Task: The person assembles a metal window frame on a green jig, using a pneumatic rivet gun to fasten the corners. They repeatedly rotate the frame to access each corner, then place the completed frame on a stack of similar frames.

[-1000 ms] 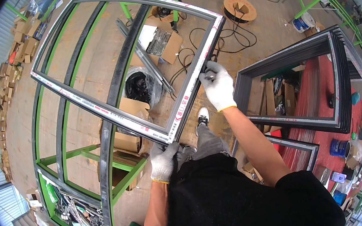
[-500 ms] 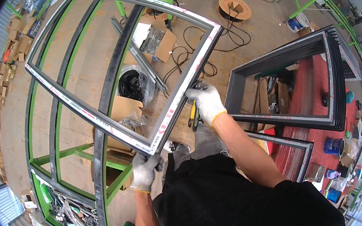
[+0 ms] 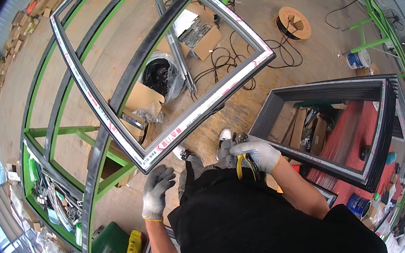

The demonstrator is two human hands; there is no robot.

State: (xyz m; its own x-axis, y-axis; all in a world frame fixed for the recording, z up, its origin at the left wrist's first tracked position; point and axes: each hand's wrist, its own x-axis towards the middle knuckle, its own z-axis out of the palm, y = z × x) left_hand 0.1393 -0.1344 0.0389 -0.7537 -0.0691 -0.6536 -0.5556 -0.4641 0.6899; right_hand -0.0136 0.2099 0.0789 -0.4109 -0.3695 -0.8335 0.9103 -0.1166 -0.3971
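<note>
A large rectangular window frame (image 3: 195, 116), dark with white printed film, rests across the green rack with black-padded rails (image 3: 93, 167). My left hand (image 3: 158, 190), in a grey-white work glove, is just below the frame's near corner, fingers apart and holding nothing. At my waist, my gloved right hand (image 3: 260, 153) is closed around a yellow-handled tool (image 3: 243, 166). The handles show below the fingers; the hand covers its middle, so its exact kind is unclear.
Several dark frames (image 3: 378, 162) stand stacked at the right, over red wrapped material (image 3: 342, 136). Ahead on the floor are an open carton (image 3: 207, 38), black cables (image 3: 223, 59) and a cable reel (image 3: 297, 24). A green bin (image 3: 108, 250) is at the lower left.
Both hands have let go of the window frame, which now lies on the rack. My right hand has moved back to the yellow-handled tool at my waist. The view has shifted.
</note>
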